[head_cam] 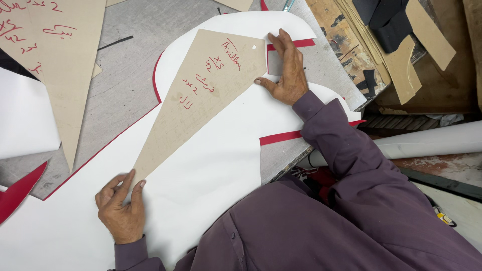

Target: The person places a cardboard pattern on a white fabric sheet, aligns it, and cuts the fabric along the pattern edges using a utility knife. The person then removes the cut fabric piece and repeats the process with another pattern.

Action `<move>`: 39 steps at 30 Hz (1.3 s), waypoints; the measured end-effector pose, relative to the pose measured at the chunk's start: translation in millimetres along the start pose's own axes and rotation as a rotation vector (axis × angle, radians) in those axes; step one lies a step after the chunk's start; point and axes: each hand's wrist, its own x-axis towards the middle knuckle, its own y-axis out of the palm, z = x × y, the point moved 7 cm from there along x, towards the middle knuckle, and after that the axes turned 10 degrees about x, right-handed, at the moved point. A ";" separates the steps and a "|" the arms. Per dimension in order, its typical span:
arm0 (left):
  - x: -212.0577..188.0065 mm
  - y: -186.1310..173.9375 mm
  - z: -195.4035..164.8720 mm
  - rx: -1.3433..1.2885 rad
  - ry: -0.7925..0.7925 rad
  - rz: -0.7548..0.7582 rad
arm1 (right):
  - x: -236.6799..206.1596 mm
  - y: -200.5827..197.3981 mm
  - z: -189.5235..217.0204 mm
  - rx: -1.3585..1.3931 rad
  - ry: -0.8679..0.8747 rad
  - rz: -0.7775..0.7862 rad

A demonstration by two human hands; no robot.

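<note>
Left hand [119,207]: flat, pinning the tan cardboard pattern [201,100] at its narrow tip, grasping nothing.
Right hand [287,68]: flat on its wide end.
Beneath: white sheet [211,170], red-edged.
Nearby: second cardboard pattern [63,65], white roll [432,140].

We see another tan cardboard pattern [60,60] lying top left on the grey worktable [125,75], a white roll [432,140] off the edge right, brown cardboard cutouts [406,65] stacked behind.

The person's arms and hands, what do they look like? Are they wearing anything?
Both arms are in long, dark purple sleeves of a buttoned shirt. The left hand and right hand are bare: no gloves, rings or watch show. The cuff at each wrist is loose and a bit creased.
</note>
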 end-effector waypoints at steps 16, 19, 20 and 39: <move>-12.4 8.9 4.8 0.059 0.095 -0.142 | 8.4 3.8 16.3 -0.076 0.022 0.108; -10.4 4.9 2.6 0.036 0.105 -0.166 | 9.3 3.5 24.0 -0.071 0.016 0.105; -10.3 3.0 2.1 0.030 0.107 -0.171 | 9.3 3.7 25.5 -0.061 0.020 0.104; 15.6 -22.9 -20.3 -0.086 0.062 -0.181 | 8.2 9.3 24.3 -0.089 0.026 0.081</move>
